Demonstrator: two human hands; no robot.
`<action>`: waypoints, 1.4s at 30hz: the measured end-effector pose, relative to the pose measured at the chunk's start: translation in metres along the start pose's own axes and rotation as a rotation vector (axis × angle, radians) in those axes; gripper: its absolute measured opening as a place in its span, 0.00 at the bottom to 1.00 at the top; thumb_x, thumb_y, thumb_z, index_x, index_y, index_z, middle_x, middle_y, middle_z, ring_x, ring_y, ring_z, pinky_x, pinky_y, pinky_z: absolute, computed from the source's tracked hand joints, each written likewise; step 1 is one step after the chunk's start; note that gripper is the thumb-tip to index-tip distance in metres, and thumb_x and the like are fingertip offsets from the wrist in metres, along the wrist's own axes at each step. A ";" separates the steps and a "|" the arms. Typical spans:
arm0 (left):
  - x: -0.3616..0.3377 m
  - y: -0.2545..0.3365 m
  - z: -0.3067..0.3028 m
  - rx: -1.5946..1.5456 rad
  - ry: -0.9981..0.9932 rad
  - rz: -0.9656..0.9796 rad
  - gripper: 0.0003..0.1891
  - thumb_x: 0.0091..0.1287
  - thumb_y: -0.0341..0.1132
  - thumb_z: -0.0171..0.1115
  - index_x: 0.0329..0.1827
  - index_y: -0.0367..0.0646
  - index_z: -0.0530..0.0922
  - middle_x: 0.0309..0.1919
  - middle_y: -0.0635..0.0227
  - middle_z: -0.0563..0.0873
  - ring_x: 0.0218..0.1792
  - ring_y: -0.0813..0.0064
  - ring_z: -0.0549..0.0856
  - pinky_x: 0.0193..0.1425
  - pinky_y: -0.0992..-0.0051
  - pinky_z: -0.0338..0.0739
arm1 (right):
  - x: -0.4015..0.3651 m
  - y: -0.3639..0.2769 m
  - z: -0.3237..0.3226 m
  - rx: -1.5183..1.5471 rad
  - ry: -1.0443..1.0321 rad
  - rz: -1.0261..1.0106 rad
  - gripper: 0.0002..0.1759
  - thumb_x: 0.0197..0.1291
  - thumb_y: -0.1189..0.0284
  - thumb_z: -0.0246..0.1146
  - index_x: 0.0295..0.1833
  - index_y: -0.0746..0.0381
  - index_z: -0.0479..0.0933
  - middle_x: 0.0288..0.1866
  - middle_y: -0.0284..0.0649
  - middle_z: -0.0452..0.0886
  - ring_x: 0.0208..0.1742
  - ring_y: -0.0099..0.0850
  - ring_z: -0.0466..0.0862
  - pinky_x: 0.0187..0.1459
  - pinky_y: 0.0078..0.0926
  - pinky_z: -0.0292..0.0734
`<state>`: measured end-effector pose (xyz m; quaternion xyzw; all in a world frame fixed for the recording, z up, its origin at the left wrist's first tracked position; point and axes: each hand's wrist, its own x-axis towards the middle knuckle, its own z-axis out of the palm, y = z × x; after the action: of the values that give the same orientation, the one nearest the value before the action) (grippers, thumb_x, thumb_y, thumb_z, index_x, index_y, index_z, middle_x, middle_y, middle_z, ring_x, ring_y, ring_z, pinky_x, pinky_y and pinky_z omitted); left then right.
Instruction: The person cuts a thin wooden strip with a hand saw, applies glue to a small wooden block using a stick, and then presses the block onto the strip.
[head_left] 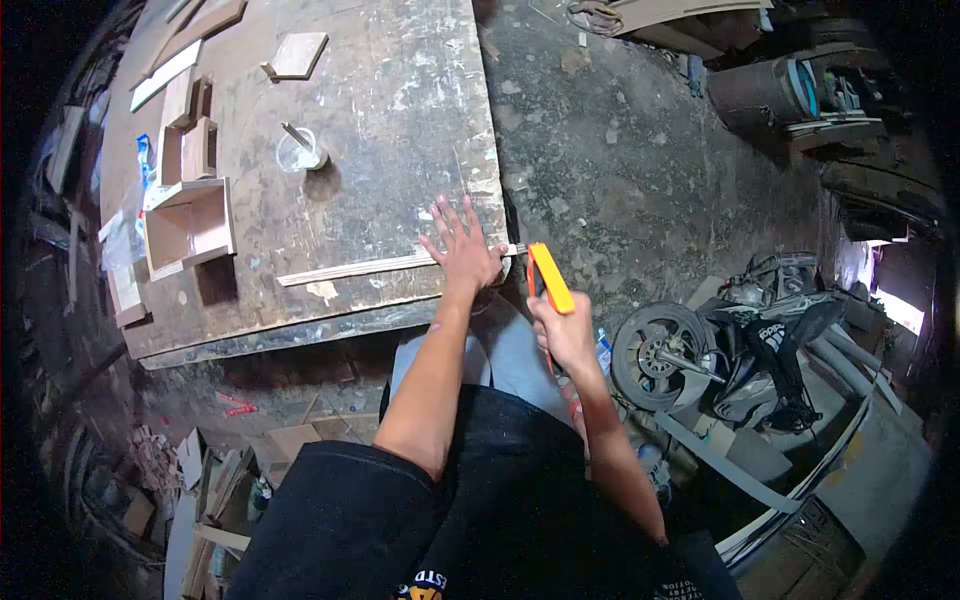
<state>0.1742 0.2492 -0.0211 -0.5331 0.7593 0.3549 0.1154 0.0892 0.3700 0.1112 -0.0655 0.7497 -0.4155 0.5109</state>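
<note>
My left hand [466, 258] lies flat with fingers spread, pressing on a thin pale wooden strip [350, 269] near the table's right edge. The strip's end juts slightly past that edge. Closed around a yellow and orange tool that looks like a hacksaw [551, 278] is my right hand [566, 335], just off the table. The tool's upper end meets the strip's jutting end; its blade cannot be made out clearly.
The worn wooden table [380, 120] bears a plastic cup [300, 152] with a stick in it, an open wooden box [190, 228] and a small board [298, 55]. On the floor at right are a wheel [660, 358] and motorcycle parts. Wood scraps [215, 490] lie at lower left.
</note>
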 end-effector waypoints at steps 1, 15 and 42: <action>0.001 -0.001 0.001 -0.001 0.003 -0.008 0.59 0.65 0.56 0.67 0.86 0.46 0.34 0.83 0.43 0.25 0.83 0.42 0.25 0.76 0.27 0.24 | -0.002 -0.001 -0.002 0.011 0.007 0.015 0.14 0.62 0.70 0.69 0.28 0.60 0.72 0.17 0.28 0.71 0.15 0.20 0.71 0.16 0.23 0.63; -0.004 -0.004 0.000 -0.038 0.009 0.007 0.58 0.65 0.54 0.67 0.86 0.45 0.36 0.83 0.44 0.25 0.83 0.42 0.26 0.77 0.28 0.24 | 0.037 -0.029 0.013 -0.008 -0.033 0.124 0.11 0.62 0.75 0.65 0.29 0.60 0.71 0.16 0.30 0.71 0.12 0.20 0.69 0.14 0.24 0.60; 0.000 -0.007 0.003 -0.057 0.034 0.030 0.59 0.64 0.56 0.68 0.86 0.45 0.35 0.83 0.43 0.27 0.83 0.42 0.27 0.77 0.28 0.25 | -0.053 -0.010 0.008 0.125 0.063 0.039 0.14 0.65 0.75 0.67 0.29 0.59 0.70 0.17 0.25 0.67 0.13 0.15 0.65 0.15 0.18 0.57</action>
<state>0.1795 0.2507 -0.0260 -0.5308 0.7586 0.3689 0.0818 0.1177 0.3869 0.1548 -0.0059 0.7392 -0.4534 0.4980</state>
